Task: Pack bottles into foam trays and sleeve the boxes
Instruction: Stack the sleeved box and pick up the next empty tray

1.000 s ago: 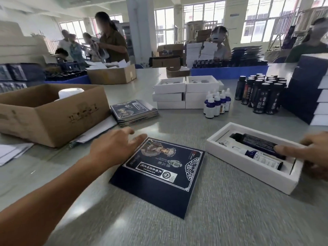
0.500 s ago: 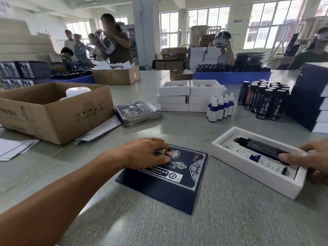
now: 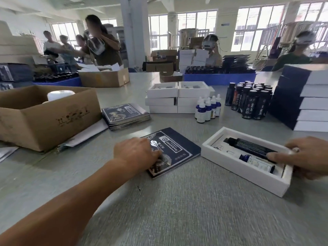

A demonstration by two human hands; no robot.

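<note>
Head view looks down on a grey table with the white foam tray as the landmark. Inside it lie a tall black bottle and a small blue dropper bottle. At the tray's right end the right hand grips the rim, thumb reaching over the bottles. Left of the tray a flat navy sleeve lies on the table; the left hand rests on it, fingers curled, perhaps pinching its edge. Behind the tray stand more dropper bottles.

A grey table carries a flat sleeve, a white tray box and a cardboard carton.
</note>
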